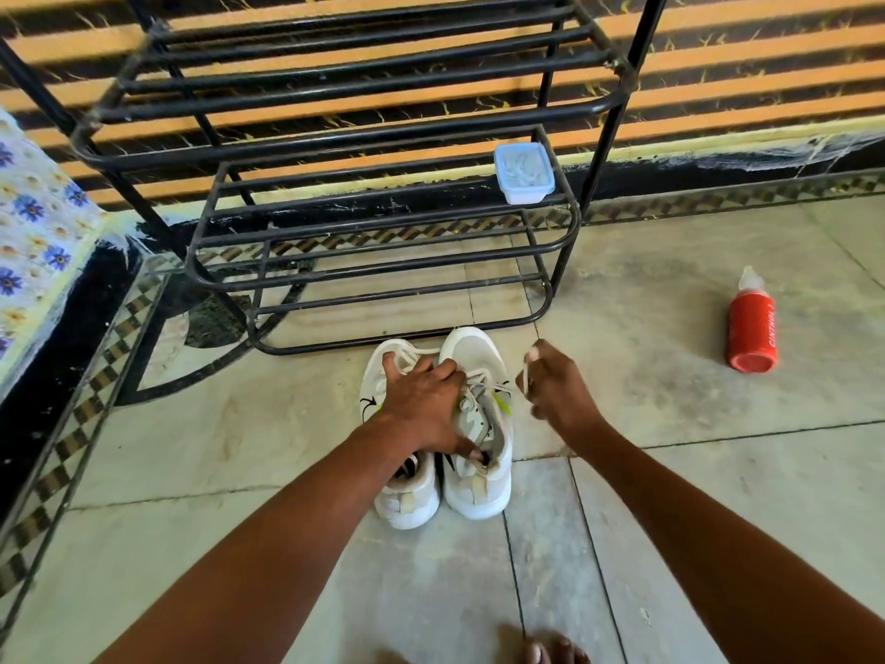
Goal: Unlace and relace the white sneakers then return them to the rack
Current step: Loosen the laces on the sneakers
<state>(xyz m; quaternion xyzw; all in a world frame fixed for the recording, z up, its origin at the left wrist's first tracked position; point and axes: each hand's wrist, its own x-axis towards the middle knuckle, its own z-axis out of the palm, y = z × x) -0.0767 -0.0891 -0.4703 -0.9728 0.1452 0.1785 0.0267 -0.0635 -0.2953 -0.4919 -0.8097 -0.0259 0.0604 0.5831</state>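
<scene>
Two white sneakers stand side by side on the floor, toes toward the rack: the left sneaker (407,500) and the right sneaker (479,357). My left hand (424,404) lies across both, fingers curled over the laces, thumb at the right sneaker's collar. My right hand (555,390) is just right of the right sneaker and pinches a white lace end (527,373) pulled out sideways. The black metal shoe rack (383,261) stands right behind the sneakers.
A small lidded plastic box (524,172) sits on the rack's middle shelf at the right. A red bottle (752,328) lies on the tiled floor to the right. A floral cloth (33,218) covers something at the left. My toes (550,651) show at the bottom edge.
</scene>
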